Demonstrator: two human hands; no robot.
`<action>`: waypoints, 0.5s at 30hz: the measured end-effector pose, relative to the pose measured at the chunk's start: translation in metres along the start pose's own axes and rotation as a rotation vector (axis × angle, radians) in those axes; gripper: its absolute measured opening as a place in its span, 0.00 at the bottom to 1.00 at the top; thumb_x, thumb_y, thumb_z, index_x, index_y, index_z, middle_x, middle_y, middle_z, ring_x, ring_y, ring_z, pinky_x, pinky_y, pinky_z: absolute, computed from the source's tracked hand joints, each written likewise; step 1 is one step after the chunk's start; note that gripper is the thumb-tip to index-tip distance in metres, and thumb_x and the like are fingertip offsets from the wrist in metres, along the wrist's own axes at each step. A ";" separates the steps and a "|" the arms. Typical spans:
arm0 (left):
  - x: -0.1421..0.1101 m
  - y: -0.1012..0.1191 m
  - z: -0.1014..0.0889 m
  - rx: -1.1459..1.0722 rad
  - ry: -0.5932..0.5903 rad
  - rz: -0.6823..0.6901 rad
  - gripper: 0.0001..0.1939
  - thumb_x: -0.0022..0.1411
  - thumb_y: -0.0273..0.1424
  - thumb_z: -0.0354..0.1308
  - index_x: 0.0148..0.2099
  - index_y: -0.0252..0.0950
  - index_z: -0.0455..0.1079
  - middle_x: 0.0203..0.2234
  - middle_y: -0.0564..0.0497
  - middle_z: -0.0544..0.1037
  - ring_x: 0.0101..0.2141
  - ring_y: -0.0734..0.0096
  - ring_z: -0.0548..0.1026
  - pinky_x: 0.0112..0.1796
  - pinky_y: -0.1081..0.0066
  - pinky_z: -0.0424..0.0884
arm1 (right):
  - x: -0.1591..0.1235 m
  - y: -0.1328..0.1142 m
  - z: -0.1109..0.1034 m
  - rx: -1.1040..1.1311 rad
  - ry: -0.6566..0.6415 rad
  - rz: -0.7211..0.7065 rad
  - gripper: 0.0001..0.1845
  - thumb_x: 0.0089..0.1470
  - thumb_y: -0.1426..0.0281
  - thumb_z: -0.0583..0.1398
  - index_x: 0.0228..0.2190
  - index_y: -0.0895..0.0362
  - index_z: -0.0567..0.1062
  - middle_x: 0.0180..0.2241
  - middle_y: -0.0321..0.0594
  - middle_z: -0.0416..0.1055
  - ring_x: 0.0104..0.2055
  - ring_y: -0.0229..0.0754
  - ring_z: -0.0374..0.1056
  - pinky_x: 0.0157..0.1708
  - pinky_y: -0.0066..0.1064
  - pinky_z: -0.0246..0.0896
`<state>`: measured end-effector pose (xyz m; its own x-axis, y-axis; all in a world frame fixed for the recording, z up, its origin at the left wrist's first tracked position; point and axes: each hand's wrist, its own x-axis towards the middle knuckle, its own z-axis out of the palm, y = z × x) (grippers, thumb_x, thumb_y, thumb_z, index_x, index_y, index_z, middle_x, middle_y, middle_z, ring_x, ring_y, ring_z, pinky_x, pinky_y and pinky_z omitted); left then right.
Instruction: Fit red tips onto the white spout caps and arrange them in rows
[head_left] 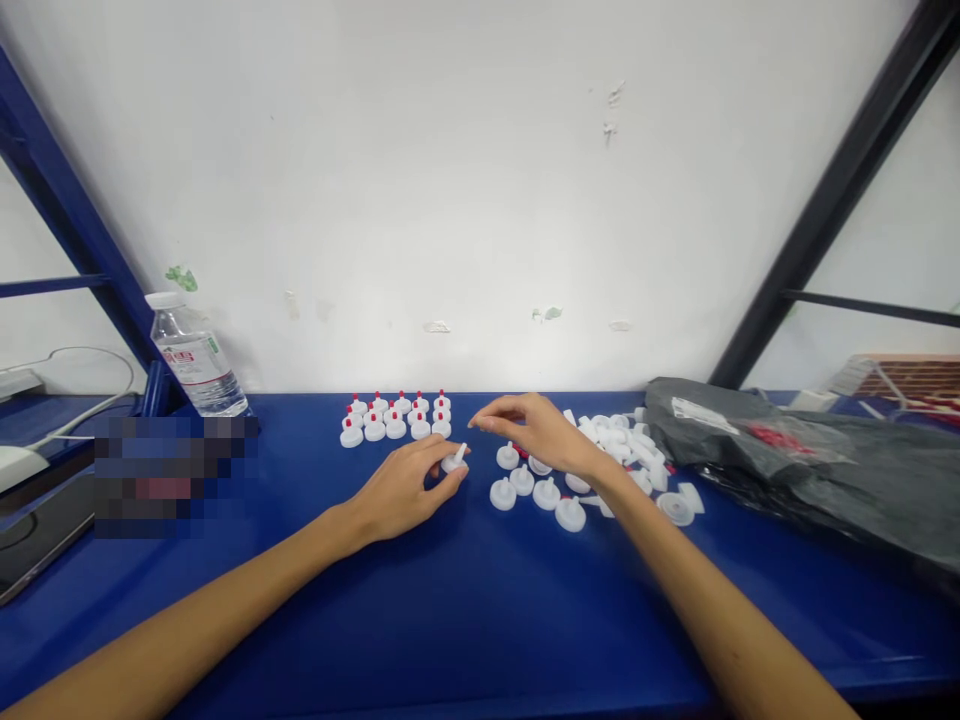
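My left hand (405, 487) is closed on a white nozzle cap (454, 459), gripped between thumb and fingers with its spout pointing up and tilted to the right. Just above and to the right of it, my right hand (534, 428) is raised, thumb and fingertips pinched together; whatever they hold, if anything, is too small to make out. Behind my left hand stand rows of white nozzle caps with red tips (396, 424). Under and beside my right hand lie loose white nozzle caps (570, 514) without red tips, some upright, others jumbled in a pile (622, 437).
On the right a dark grey plastic bag (810, 470) with red pieces (776, 438) on it lies on the blue table (465, 620). At the back left a water bottle (196, 357) stands by the blue frame post. A dark flat device (45, 530) rests at the left edge.
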<state>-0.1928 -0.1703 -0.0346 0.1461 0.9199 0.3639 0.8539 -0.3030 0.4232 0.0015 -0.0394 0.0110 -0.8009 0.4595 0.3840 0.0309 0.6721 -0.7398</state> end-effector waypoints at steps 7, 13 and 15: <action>0.000 0.000 -0.001 -0.006 0.003 0.013 0.12 0.71 0.38 0.51 0.43 0.38 0.72 0.31 0.53 0.70 0.29 0.72 0.67 0.31 0.71 0.64 | 0.001 -0.006 0.015 0.101 0.048 0.024 0.11 0.54 0.61 0.68 0.33 0.55 0.82 0.34 0.39 0.82 0.39 0.44 0.77 0.43 0.33 0.68; -0.001 0.002 -0.001 -0.004 0.036 0.020 0.14 0.71 0.40 0.52 0.39 0.37 0.73 0.30 0.53 0.70 0.28 0.72 0.67 0.31 0.70 0.64 | 0.002 -0.004 0.024 0.119 0.040 0.019 0.14 0.52 0.58 0.68 0.32 0.56 0.82 0.32 0.39 0.82 0.37 0.43 0.77 0.42 0.33 0.69; -0.001 0.002 -0.001 -0.004 0.054 0.020 0.14 0.71 0.40 0.52 0.40 0.37 0.74 0.30 0.53 0.70 0.29 0.72 0.68 0.31 0.70 0.64 | 0.002 -0.004 0.025 0.128 0.052 0.024 0.14 0.52 0.57 0.68 0.31 0.56 0.81 0.32 0.39 0.82 0.36 0.43 0.77 0.41 0.34 0.69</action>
<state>-0.1918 -0.1716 -0.0331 0.1359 0.8988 0.4168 0.8489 -0.3225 0.4188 -0.0152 -0.0559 0.0010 -0.7686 0.5063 0.3910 -0.0298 0.5822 -0.8125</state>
